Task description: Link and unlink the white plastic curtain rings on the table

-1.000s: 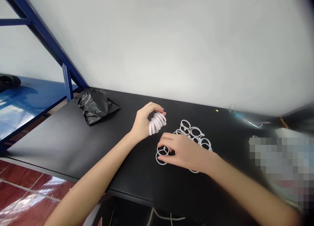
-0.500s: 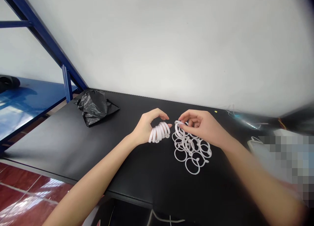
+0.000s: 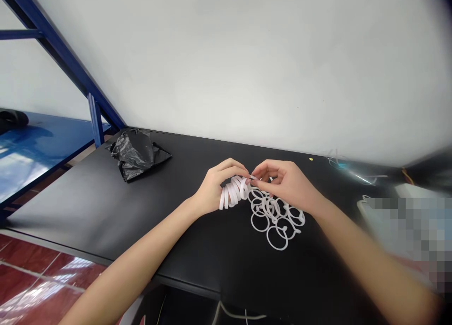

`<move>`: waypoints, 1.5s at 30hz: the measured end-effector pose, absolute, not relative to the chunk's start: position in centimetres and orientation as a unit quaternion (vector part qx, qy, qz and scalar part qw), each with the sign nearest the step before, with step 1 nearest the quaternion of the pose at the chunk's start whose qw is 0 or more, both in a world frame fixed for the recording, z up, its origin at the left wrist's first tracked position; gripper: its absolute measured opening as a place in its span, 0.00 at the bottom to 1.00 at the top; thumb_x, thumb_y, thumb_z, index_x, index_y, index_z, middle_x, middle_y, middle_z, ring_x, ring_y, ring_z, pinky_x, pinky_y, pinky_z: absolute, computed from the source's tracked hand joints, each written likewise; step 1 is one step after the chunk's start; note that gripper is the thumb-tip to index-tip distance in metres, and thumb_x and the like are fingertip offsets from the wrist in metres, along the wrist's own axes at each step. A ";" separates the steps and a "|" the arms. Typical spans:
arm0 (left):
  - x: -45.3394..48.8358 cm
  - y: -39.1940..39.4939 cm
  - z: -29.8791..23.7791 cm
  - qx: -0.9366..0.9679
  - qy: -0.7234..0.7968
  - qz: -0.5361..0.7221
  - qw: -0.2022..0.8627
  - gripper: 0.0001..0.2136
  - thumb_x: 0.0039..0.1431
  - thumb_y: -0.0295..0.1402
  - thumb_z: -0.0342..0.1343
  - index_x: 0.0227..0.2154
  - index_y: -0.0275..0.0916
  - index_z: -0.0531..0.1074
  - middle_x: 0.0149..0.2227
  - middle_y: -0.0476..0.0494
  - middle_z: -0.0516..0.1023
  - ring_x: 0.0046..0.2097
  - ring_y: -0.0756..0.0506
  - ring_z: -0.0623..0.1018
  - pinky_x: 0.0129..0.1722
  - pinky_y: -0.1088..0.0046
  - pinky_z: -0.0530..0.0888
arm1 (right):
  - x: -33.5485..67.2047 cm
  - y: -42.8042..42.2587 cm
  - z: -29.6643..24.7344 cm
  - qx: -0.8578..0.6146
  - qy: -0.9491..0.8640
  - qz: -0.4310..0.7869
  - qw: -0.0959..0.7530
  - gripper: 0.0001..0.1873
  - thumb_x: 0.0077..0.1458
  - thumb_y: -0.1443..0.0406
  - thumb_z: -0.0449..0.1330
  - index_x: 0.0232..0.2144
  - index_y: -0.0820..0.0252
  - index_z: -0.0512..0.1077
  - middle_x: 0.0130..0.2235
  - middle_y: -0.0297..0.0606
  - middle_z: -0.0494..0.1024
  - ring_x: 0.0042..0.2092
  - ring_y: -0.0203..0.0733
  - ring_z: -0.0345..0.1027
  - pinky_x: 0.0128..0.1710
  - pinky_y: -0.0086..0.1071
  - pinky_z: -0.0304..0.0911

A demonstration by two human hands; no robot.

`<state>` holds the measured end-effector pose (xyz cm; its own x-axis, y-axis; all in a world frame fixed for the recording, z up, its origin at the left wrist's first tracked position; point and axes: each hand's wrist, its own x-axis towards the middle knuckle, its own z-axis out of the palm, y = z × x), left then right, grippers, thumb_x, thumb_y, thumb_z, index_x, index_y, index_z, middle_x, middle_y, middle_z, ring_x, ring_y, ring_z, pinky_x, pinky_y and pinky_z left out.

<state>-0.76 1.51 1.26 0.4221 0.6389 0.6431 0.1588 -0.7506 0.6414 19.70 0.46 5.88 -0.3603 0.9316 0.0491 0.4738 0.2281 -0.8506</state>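
Several white rings hang in a row on the fingers of my left hand, which is curled closed through them. The fingers of my right hand pinch a white ring at the tips of the left fingers, where both hands meet; part of that ring is hidden. Below and beside my right hand lies a loose pile of white rings with small tabs, overlapping one another on the black table.
A crumpled black plastic bag lies at the table's far left. Blue metal framing rises on the left by a blue surface. A pale wall stands behind. Clear plastic and a small yellow bit lie right.
My right hand has moved left with a ring from the pile to the left fingertips. My left hand has shifted slightly right, and its fingers have closed towards the right hand.
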 end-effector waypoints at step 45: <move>2.7 -2.5 0.4 0.276 0.130 0.381 0.873 0.19 0.61 0.34 0.53 0.56 0.42 0.68 0.62 0.41 0.66 0.63 0.39 0.65 0.63 0.58 0.60 | 15.4 -3.2 4.8 -0.399 -0.649 0.565 0.316 0.16 0.39 0.71 0.71 0.31 0.58 0.72 0.31 0.31 0.78 0.36 0.42 0.76 0.37 0.33 0.70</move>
<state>2.71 -2.52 0.35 0.6768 0.7360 -0.0162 -0.5929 0.5579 0.5807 15.38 -3.19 4.84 -0.4817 0.8754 -0.0407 0.1603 0.0424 -0.9862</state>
